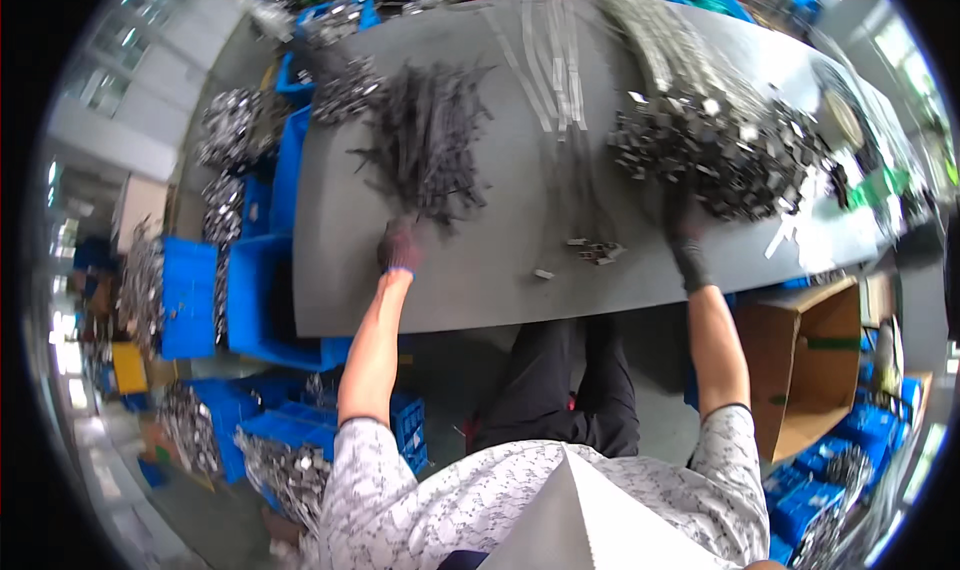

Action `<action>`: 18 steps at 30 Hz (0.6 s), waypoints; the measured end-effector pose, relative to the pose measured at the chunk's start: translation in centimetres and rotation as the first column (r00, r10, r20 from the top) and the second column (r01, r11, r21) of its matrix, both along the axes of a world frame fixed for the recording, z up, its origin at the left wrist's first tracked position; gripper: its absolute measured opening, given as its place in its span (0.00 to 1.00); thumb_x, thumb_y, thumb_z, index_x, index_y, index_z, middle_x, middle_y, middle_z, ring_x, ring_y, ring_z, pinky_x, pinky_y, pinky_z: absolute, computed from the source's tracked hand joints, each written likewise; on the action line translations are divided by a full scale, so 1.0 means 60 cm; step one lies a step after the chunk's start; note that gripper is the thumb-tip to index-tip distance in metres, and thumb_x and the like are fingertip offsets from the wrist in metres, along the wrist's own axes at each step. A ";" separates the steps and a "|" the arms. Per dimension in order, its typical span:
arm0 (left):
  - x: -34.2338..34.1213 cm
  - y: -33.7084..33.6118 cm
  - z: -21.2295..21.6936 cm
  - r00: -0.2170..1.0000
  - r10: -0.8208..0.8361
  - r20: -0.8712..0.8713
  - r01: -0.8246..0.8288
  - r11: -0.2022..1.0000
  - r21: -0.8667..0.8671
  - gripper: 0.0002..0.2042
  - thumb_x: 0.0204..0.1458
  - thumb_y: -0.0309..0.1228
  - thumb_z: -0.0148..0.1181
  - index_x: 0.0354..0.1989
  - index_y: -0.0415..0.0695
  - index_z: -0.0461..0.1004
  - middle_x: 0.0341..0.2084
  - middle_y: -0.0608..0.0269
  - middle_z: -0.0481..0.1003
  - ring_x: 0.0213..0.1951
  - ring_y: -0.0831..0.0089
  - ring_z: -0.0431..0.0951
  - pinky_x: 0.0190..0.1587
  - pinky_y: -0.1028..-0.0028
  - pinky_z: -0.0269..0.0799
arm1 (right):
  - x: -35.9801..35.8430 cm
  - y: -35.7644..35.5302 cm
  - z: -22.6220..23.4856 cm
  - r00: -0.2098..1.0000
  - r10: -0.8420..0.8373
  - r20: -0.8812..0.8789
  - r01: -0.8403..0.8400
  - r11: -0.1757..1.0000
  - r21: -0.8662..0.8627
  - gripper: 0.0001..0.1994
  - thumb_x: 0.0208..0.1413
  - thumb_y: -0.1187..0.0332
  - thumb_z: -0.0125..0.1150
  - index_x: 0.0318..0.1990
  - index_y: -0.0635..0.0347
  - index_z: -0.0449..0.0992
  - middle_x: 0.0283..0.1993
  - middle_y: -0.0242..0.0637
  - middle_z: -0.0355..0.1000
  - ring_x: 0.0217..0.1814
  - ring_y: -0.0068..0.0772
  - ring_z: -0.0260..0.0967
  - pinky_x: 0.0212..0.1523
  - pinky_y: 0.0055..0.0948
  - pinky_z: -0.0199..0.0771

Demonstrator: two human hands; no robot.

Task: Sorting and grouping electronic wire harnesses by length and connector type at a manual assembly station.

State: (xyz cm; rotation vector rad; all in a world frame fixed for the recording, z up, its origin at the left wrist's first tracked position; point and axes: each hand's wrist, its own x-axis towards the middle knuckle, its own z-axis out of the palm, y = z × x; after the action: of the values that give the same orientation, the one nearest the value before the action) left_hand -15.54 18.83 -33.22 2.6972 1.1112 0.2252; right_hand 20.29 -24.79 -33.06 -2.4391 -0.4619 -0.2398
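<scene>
My left hand, in a dark glove, is at the near end of a loose bundle of dark grey strips on the left of the table. Motion blurs its fingers, so their grip does not show. On the right, my gloved right hand reaches to the near edge of a heap of small dark and silvery end pieces. Its fingers merge with the dark heap. Long pale strips run back from that heap. Between my hands, a few thin clear strips lie lengthwise, with several small pieces near the front.
The grey table has a curved-looking front edge close to my body. Blue bins with metal parts line the left side. An open cardboard box stands below the table at right. A tape roll lies at the far right.
</scene>
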 end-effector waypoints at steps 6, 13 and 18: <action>-0.019 -0.202 -0.023 0.976 0.140 0.167 -0.130 0.989 -0.066 0.16 0.62 0.45 0.51 0.38 0.42 0.69 0.38 0.44 0.75 0.41 0.44 0.76 0.39 0.50 0.71 | -0.010 0.139 0.022 0.604 0.091 -0.792 0.434 0.796 0.422 0.31 0.58 0.49 0.62 0.67 0.47 0.64 0.56 0.51 0.75 0.44 0.53 0.78 0.45 0.43 0.76; 0.016 -0.269 -0.019 0.915 0.020 0.403 -0.054 0.996 0.073 0.13 0.61 0.37 0.55 0.33 0.39 0.68 0.33 0.45 0.69 0.37 0.44 0.73 0.38 0.51 0.70 | 0.046 0.093 0.010 0.885 -0.200 -0.421 0.184 0.980 -0.079 0.27 0.60 0.43 0.54 0.49 0.59 0.79 0.44 0.51 0.79 0.49 0.56 0.77 0.51 0.46 0.74; 0.021 -0.275 -0.017 0.878 0.026 0.479 -0.062 0.996 0.060 0.11 0.61 0.37 0.55 0.38 0.40 0.71 0.34 0.46 0.72 0.39 0.46 0.74 0.39 0.54 0.71 | -0.044 -0.057 -0.029 0.877 0.210 -0.433 -0.113 0.964 0.239 0.21 0.59 0.53 0.59 0.51 0.59 0.76 0.44 0.47 0.78 0.51 0.54 0.75 0.51 0.45 0.76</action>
State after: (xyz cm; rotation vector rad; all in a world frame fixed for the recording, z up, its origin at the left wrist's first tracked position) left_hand -14.29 2.33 -34.25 2.4653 1.0185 0.9023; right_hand 17.67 -28.21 -34.79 -2.1411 -0.4026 0.3392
